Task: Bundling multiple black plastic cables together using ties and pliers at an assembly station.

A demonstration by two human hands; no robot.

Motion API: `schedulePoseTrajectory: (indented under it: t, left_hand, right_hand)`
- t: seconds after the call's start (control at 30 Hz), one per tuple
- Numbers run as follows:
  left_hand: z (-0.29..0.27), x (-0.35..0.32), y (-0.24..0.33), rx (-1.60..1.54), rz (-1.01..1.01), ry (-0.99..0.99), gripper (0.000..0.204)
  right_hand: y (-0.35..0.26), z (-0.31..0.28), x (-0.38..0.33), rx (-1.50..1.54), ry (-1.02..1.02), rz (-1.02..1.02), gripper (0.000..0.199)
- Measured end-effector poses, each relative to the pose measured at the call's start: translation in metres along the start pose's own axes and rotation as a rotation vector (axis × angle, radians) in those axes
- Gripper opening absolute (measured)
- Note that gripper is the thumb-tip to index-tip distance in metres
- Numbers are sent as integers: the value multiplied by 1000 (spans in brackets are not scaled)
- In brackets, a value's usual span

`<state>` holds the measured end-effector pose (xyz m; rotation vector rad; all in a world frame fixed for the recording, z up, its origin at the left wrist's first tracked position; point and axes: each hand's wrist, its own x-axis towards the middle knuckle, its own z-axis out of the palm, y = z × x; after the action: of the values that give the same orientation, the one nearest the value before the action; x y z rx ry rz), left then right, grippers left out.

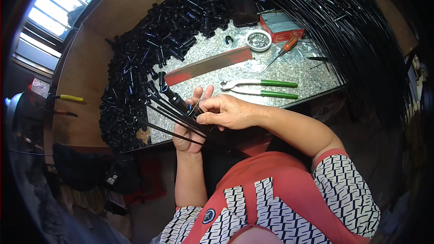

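Several long thin black rods [172,132] with black tubular ends run through my left hand [184,140], its palm up and two fingertips raised behind the work. A thick black tubular fitting [178,103] slants up from between my hands toward the pile. My right hand [231,111] comes in from the right, thumb and forefinger pinched beside the lower end of that fitting. What lies in the pinch is too small to make out. Just beyond my right hand lie pincers [271,82] with green handles on the speckled tabletop [212,45].
A heap of black tubular fittings [135,63] covers the left and back. Around the tabletop lie a red flat bar [209,65], white bowl [259,49] of small metal parts, orange-handled screwdriver [289,45], red box [287,35] and phone [237,0]. Black rods [366,54] spread along the right.
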<state>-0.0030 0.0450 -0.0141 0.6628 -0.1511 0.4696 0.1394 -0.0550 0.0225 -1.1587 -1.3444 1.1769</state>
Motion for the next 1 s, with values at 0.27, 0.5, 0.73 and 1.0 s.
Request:
schedulePoseTrajectory:
  t: [0.27, 0.5, 0.73, 1.0]
  left_hand:
    - [-6, -1, -3, -18, 55, -124, 35]
    - [-5, -6, 0, -24, -22, 43, 37]
    - [3, -1, 8, -23, -158, 105, 42]
    - [2, -2, 1, -100, -83, 120, 38]
  right_hand:
    - [1, 1, 1, -9, -5, -15, 29]
    - [-2, 1, 1, -12, -8, 9, 29]
    - [-4, 1, 0, -13, -27, 19, 31]
    - [-6, 2, -2, 1, -8, 11, 29]
